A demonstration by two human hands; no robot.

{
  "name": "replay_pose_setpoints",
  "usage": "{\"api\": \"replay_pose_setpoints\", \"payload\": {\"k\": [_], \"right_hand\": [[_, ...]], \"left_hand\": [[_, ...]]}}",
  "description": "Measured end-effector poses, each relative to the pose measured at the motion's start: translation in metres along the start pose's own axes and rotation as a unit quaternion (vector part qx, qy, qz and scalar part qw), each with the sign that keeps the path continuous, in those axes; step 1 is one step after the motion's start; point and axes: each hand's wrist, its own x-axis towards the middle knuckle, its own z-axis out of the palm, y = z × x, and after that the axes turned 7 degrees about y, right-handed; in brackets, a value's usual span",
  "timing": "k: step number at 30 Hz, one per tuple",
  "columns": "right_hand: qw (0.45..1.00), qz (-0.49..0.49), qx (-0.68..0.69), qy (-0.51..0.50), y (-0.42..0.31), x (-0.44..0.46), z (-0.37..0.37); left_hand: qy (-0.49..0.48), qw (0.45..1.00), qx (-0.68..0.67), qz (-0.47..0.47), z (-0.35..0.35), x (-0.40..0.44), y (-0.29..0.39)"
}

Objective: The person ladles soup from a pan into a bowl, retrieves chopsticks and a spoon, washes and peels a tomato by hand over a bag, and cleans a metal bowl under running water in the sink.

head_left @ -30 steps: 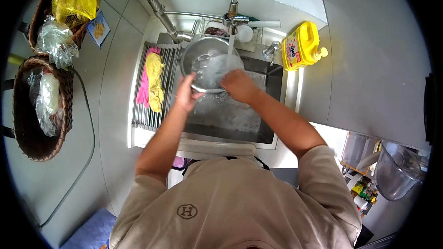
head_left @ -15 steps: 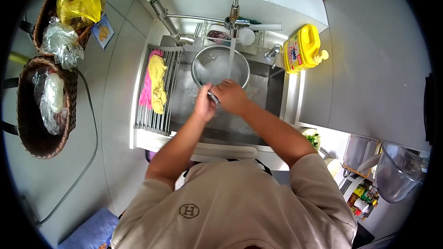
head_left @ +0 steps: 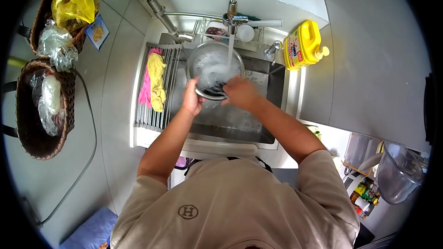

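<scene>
A round metal bowl [head_left: 196, 60] stands in the sink [head_left: 217, 131] under the faucet [head_left: 232, 11], whose stream runs into it. Foamy water fills the bowl. My left hand [head_left: 191, 97] holds the bowl's near left rim, thumb at the edge. My right hand [head_left: 241, 92] is at the near right rim, its fingers closed on a dark item [head_left: 216, 88] that lies partly in the water; blur hides what it is.
Left of the bowl, pink [head_left: 146, 85] and yellow cloths [head_left: 157, 80] lie on a roll-up rack [head_left: 138, 115]. A yellow detergent bottle [head_left: 304, 46] stands right of the sink. Two woven baskets [head_left: 69, 110] are at far left.
Half a second ago both hands were together in front of the bowl with the dark item between them. Now they are apart, my left on the rim, and the bowl has shifted slightly left.
</scene>
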Motion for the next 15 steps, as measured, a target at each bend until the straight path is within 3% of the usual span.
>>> {"api": "replay_pose_setpoints", "payload": {"k": [3, 9, 10, 13, 15], "right_hand": [[0.954, 0.144, 0.202, -0.166, -0.02, 0.018, -0.012], [0.964, 0.132, 0.22, -0.072, -0.003, 0.063, 0.034], [0.968, 0.123, 0.216, -0.002, -0.003, 0.064, 0.035], [0.973, 0.195, 0.096, 0.082, 0.006, 0.074, 0.028], [0.973, 0.224, -0.044, 0.034, 0.01, 0.072, 0.027]], "left_hand": [[0.016, 1.0, 0.008, -0.008, 0.011, 0.0, -0.002], [-0.047, 0.996, 0.017, -0.069, 0.04, -0.035, 0.011], [-0.077, 0.995, 0.015, -0.063, 0.038, -0.038, 0.012], [-0.086, 0.992, 0.044, -0.08, 0.031, -0.037, 0.01], [-0.057, 0.996, 0.019, -0.059, 0.027, -0.035, 0.009]]}}
